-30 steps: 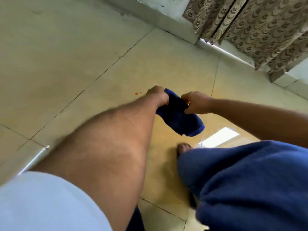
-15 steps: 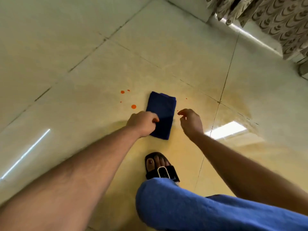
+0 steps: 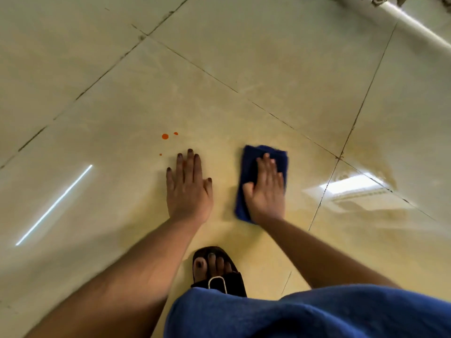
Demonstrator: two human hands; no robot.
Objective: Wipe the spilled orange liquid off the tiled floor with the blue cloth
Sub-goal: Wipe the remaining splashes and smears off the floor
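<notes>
A folded blue cloth (image 3: 250,164) lies on the glossy cream tiled floor (image 3: 268,69). My right hand (image 3: 267,191) rests palm-down on top of it, fingers stretched out, pressing it against the tile. Three small orange drops of spilled liquid (image 3: 165,136) sit to the left, well apart from the cloth. My left hand (image 3: 188,189) lies flat on the bare floor just below those drops, fingers spread, holding nothing.
My foot in a black sandal (image 3: 214,269) stands just behind the hands, with a blue-trousered knee (image 3: 305,313) at the bottom. A yellowish wet smear (image 3: 366,154) marks the tile to the right. A white skirting (image 3: 415,23) runs along the top right.
My left hand let go of the cloth and went flat onto the floor. My right hand came down on the cloth, which now sits further right of the orange drops.
</notes>
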